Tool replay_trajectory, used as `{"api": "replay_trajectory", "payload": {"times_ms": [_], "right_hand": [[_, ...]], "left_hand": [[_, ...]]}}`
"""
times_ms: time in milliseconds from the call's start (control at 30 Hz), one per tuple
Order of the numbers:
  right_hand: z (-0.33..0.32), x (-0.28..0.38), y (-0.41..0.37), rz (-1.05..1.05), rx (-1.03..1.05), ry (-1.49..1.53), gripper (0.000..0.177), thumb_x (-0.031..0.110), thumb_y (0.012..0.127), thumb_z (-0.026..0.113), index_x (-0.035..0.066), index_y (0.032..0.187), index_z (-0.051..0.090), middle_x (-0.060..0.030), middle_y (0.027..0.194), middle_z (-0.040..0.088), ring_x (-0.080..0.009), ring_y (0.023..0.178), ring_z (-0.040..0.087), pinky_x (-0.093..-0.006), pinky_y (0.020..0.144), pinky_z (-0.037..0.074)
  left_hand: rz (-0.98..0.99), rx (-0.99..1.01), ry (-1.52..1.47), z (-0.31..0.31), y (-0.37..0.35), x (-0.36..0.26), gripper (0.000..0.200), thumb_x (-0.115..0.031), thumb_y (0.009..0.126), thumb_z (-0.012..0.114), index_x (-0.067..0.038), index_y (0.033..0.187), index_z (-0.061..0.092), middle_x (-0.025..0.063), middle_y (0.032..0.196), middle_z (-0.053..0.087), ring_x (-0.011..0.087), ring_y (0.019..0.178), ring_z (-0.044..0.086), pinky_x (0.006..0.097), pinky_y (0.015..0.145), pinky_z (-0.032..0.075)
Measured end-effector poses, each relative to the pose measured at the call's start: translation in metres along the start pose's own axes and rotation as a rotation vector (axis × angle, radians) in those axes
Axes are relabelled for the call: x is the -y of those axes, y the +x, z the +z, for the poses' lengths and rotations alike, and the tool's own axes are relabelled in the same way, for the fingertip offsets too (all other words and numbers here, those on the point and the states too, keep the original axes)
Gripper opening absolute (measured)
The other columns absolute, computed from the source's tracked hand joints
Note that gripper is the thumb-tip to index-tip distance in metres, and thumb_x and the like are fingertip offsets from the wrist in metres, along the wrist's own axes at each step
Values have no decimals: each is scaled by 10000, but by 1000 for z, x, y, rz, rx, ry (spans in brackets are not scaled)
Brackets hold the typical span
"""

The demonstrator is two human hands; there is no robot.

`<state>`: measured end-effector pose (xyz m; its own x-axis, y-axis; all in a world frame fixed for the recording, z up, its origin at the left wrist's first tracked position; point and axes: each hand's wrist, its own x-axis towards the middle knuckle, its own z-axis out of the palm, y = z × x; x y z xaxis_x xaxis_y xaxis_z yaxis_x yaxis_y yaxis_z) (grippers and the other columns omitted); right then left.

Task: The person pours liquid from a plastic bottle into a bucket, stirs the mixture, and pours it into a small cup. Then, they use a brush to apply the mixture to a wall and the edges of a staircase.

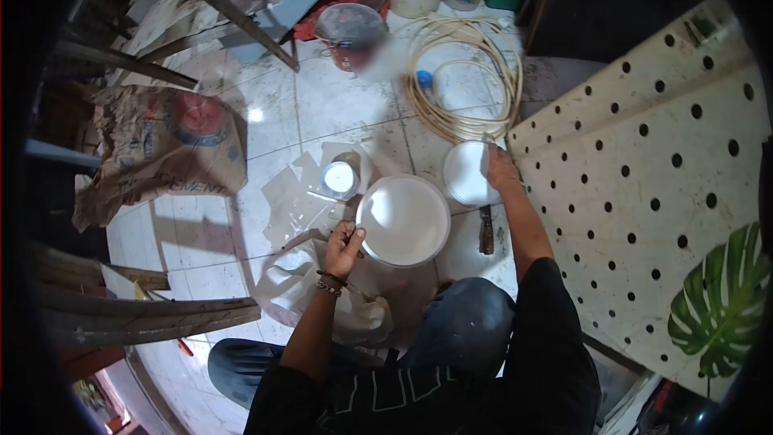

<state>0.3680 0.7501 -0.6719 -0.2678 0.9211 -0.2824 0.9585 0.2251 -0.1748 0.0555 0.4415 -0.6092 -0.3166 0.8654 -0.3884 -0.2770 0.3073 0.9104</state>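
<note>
A white tiled floor [338,105] carries everything, with a large cream perforated board [644,193] at the right. At the centre stands a round white plastic bucket [403,221], open, its inside white. Just beside it, to its upper right, lies a flat round white lid [465,173]. The left hand [345,246] closes its grip on the bucket's near-left rim, fingers curled over the edge. The right hand [501,171], the one nearer the lid, rests on the lid's right edge; whether its grip is spread or pinching cannot be told. A small wooden-handled knife [486,229] lies below the lid.
</note>
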Motion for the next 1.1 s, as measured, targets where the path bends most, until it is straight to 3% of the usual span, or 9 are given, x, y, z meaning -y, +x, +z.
{"api": "replay_trajectory", "payload": {"times_ms": [233,467,567,600,700,833,933,1033,1100], "right_hand": [[-22,24,21,101,170,0,546,157,931,426,119,1453,269,-240,1384,428,-383,1233,487,-436,1040,413],[-136,51,-32,-322,-714,407,510,-16,886,443,52,1389,395,-234,1157,537,-392,1064,548,-448,928,434],[-140,51,-60,-197,-570,823,497,-6,901,449,37,1393,390,-162,986,555,-275,889,569,-394,812,470],[-146,71,-86,-76,-298,1109,476,14,913,471,25,1383,398,-119,967,574,-182,806,553,-327,746,480],[-72,78,-114,-230,-158,897,492,-6,907,507,49,1383,399,-11,983,523,-104,867,490,-246,794,427],[-37,89,-139,-105,8,884,544,7,902,543,48,1416,371,-58,943,544,-127,772,510,-257,705,450],[-35,108,-146,-223,-151,753,529,23,901,527,14,1406,368,-135,997,560,-208,835,562,-298,776,471],[-13,128,-143,-389,-421,624,489,27,874,520,-85,1331,390,-268,1071,547,-395,937,558,-442,844,455],[-15,141,-145,-372,-380,682,477,51,891,504,-83,1333,387,-279,1167,507,-422,1047,520,-452,918,426]], "left_hand": [[11,32,14,-3,-8,2,214,-267,957,593,-77,931,498,-17,761,524,64,623,534,214,530,447],[-20,23,4,-8,2,5,216,-266,931,628,-106,888,488,-47,784,477,41,638,491,203,529,425],[0,8,44,-5,2,-1,222,-310,943,602,-104,921,522,-50,753,491,37,630,491,199,522,419],[16,17,55,-6,2,-1,305,-402,973,522,-99,943,550,-45,716,501,39,619,491,193,509,407],[-3,-52,67,-4,1,0,429,-509,986,418,-101,918,531,-32,701,492,63,612,500,213,517,407],[120,-71,280,5,-1,-5,365,-443,968,495,-82,932,526,-18,673,497,84,605,497,246,517,400],[97,-186,549,16,-9,-25,445,-476,841,665,-64,940,531,48,678,537,189,624,564,366,579,447],[74,-211,633,22,-12,-28,527,-513,783,706,-64,977,509,99,691,565,268,649,596,394,608,466],[47,-207,668,26,-15,-39,550,-524,787,699,-60,998,493,114,694,587,300,648,615,408,608,474]]}}
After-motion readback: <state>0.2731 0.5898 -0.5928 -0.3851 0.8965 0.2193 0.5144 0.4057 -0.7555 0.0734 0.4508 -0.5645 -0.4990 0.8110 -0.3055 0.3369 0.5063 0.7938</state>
